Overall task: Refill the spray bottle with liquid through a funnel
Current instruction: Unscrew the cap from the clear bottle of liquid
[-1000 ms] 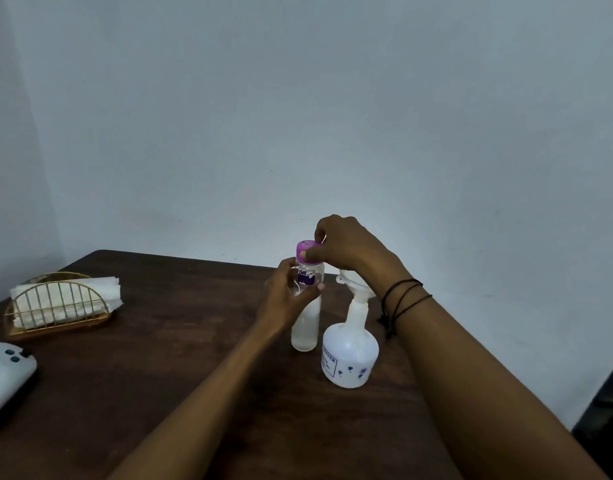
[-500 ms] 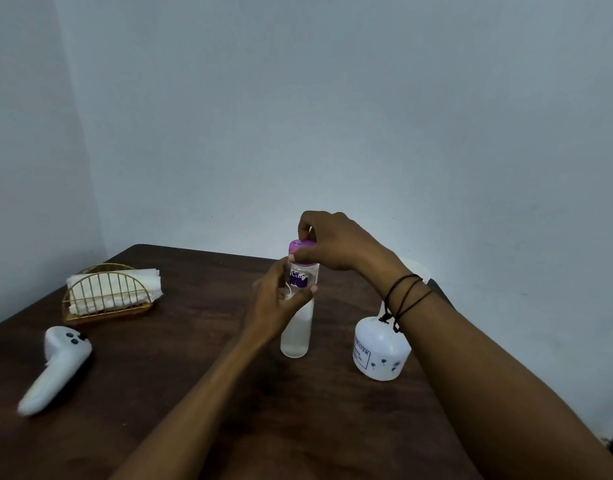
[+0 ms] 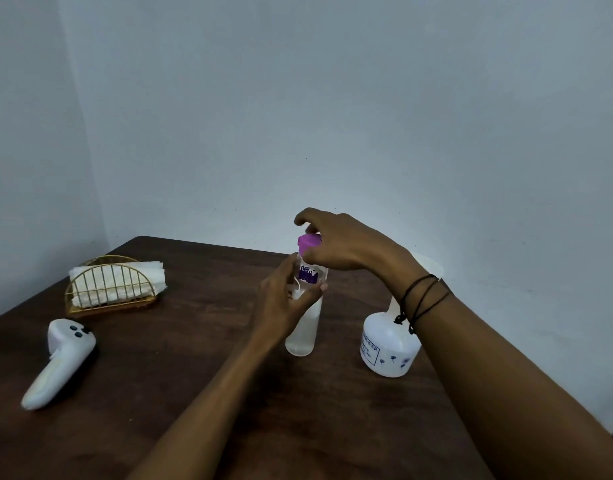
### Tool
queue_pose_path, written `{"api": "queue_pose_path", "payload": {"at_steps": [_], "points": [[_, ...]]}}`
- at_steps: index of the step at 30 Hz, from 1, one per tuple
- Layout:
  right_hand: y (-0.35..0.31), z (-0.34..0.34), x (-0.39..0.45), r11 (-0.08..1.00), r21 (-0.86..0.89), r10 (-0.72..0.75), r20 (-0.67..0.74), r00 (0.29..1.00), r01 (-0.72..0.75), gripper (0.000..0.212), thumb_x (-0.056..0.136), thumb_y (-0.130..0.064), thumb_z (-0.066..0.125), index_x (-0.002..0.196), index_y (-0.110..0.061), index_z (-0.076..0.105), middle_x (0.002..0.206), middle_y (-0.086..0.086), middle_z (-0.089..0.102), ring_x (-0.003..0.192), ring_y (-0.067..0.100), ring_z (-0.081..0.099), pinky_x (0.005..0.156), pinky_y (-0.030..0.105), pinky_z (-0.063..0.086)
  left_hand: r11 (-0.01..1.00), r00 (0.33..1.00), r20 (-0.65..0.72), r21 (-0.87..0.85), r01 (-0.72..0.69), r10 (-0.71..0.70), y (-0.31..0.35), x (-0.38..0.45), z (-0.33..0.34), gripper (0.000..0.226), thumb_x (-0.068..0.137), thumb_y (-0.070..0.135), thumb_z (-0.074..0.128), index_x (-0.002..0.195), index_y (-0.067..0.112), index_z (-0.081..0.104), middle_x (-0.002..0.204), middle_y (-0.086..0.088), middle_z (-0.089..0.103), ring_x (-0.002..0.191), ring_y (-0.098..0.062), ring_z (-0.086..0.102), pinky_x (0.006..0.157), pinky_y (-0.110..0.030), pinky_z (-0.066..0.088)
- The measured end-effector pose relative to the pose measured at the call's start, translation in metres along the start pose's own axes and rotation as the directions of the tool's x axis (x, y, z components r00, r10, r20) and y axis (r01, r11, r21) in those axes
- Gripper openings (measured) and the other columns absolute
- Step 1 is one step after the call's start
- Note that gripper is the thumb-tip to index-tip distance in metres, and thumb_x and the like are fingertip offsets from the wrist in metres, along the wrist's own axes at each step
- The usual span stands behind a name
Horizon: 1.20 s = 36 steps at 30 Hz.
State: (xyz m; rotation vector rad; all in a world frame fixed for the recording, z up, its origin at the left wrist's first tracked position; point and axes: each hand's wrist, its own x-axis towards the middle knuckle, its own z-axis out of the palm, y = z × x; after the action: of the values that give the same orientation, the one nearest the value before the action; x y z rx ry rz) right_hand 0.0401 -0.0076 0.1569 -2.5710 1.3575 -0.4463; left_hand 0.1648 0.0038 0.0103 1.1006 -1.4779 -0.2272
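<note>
White controller point(image 3: 57, 363) lies far left on brown table point(image 3: 180, 393). Napkin holder point(image 3: 112, 285) behind it. Left hand point(image 3: 284, 301) wraps around clear bottle point(image 3: 303, 327), standing mid-table. Right hand point(image 3: 339, 244) pinches purple cap point(image 3: 309, 244) on top. White spray bottle point(image 3: 388, 344) stands just right, apart, partly behind wrist.

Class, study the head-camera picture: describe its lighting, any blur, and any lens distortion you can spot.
Head view: dim, even light with a bluish cast on the wall; soft, faint shadows on the dark table. Head view: slight softness, so the spray bottle label is hard to read. Head view: wide-angle stretch enlarges the forearms near the bottom edge; no strong glare.
</note>
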Motion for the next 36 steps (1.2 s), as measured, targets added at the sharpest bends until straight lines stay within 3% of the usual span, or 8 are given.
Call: {"api": "queue_pose_path", "payload": {"at_steps": [5,8,13,17,20,24,31,36], "points": [[-0.002,0.009,-0.001,0.992,-0.107,0.051,-0.131,0.990,-0.065,0.051,0.084,-0.055,0.065,0.119,-0.018,0.056,0.115,0.002,0.060,0.099,0.022,0.058,0.078,0.036,0.049,1.000,1.000,-0.003,0.001,-0.009,0.009,-0.001,0.000,-0.002,0.055,0.083,0.044,0.074,0.130,0.021,0.057,0.111,0.003,0.072,0.093,-0.010,0.068,0.076,-0.020,0.055],[0.000,0.011,-0.001,0.999,0.039,-0.011,-0.067,0.998,0.014,0.051,0.085,-0.035,0.066,0.133,-0.024,0.050,0.131,0.002,0.058,0.108,0.022,0.057,0.082,0.032,0.048,1.000,1.000,-0.009,0.005,-0.024,0.024,-0.002,-0.002,-0.003,0.046,0.083,0.038,0.076,0.123,0.024,0.059,0.100,0.016,0.069,0.087,0.000,0.066,0.071,-0.013,0.051],[0.000,0.027,-0.003,0.999,-0.022,0.039,-0.226,0.973,-0.045,0.071,0.082,-0.061,0.065,0.137,-0.021,0.043,0.123,0.006,0.051,0.110,0.022,0.049,0.080,0.034,0.043,1.000,1.000,-0.007,0.022,-0.022,0.022,0.000,0.000,-0.002,0.056,0.083,0.043,0.074,0.131,0.023,0.054,0.105,0.009,0.069,0.088,-0.003,0.065,0.072,-0.009,0.049],[0.000,0.032,-0.005,0.990,0.141,0.018,-0.258,0.966,0.019,0.066,0.083,-0.036,0.069,0.142,-0.023,0.041,0.128,0.006,0.057,0.111,0.023,0.057,0.087,0.032,0.050,1.000,1.000,-0.006,0.010,-0.029,0.029,0.000,-0.002,-0.004,0.048,0.081,0.040,0.077,0.123,0.031,0.055,0.096,0.020,0.064,0.085,0.005,0.064,0.071,-0.005,0.047],[-0.003,0.040,-0.007,0.988,0.154,0.057,-0.274,0.960,-0.015,0.075,0.082,-0.043,0.069,0.146,-0.026,0.032,0.136,0.007,0.041,0.122,0.023,0.046,0.092,0.033,0.044,1.000,1.000,-0.015,0.017,-0.016,0.016,0.000,-0.001,-0.005,0.041,0.081,0.035,0.078,0.114,0.019,0.060,0.083,0.022,0.060,0.079,0.008,0.062,0.065,-0.005,0.045],[-0.001,0.045,-0.007,0.979,0.205,0.081,-0.357,0.931,-0.007,0.068,0.082,-0.032,0.069,0.142,-0.020,0.038,0.124,0.006,0.054,0.114,0.026,0.055,0.089,0.034,0.048,0.998,0.998,-0.020,0.006,-0.064,0.064,0.000,-0.003,-0.005,0.043,0.078,0.049,0.071,0.113,0.025,0.060,0.083,0.013,0.064,0.077,-0.006,0.062,0.064,-0.015,0.049],[-0.003,0.058,-0.012,0.951,0.307,0.177,-0.471,0.864,-0.027,0.066,0.080,-0.034,0.073,0.135,-0.022,0.039,0.128,0.006,0.048,0.114,0.024,0.052,0.087,0.031,0.048,0.997,0.997,-0.013,0.014,-0.077,0.077,-0.002,-0.001,-0.006,0.034,0.081,0.025,0.078,0.110,0.018,0.061,0.083,0.006,0.065,0.076,-0.008,0.062,0.063,-0.014,0.046],[-0.002,0.060,-0.013,0.920,0.391,0.166,-0.394,0.904,0.001,0.076,0.081,-0.033,0.073,0.145,-0.026,0.032,0.138,0.004,0.041,0.119,0.021,0.049,0.091,0.031,0.049,0.999,0.999,-0.018,0.018,-0.037,0.037,-0.002,-0.001,-0.004,0.037,0.081,0.022,0.078,0.113,0.019,0.061,0.080,0.020,0.060,0.076,0.008,0.060,0.064,-0.006,0.043]]}}
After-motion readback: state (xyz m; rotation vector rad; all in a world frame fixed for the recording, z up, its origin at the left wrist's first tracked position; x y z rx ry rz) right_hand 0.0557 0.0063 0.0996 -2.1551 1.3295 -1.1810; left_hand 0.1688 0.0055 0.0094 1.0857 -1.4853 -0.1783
